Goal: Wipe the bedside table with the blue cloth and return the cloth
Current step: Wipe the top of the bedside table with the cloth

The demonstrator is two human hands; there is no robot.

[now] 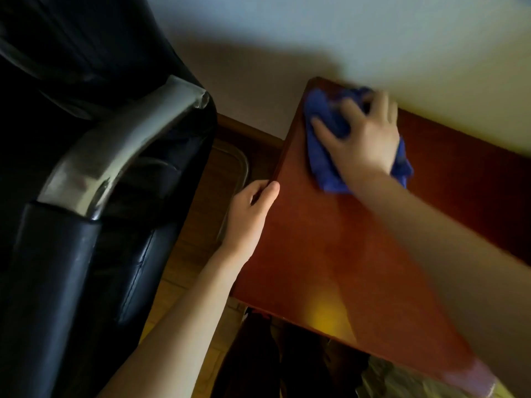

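Observation:
The bedside table has a glossy reddish-brown wooden top and fills the right half of the view. A crumpled blue cloth lies on its far left corner, close to the wall. My right hand presses down on the cloth with fingers spread and gripping it; the hand looks blurred. My left hand rests against the table's left edge, thumb on top, fingers curled over the side.
A black leather armchair with a chrome armrest stands close on the left, with a narrow strip of wooden floor between it and the table. The pale wall runs behind. Dark items sit under the table's front edge.

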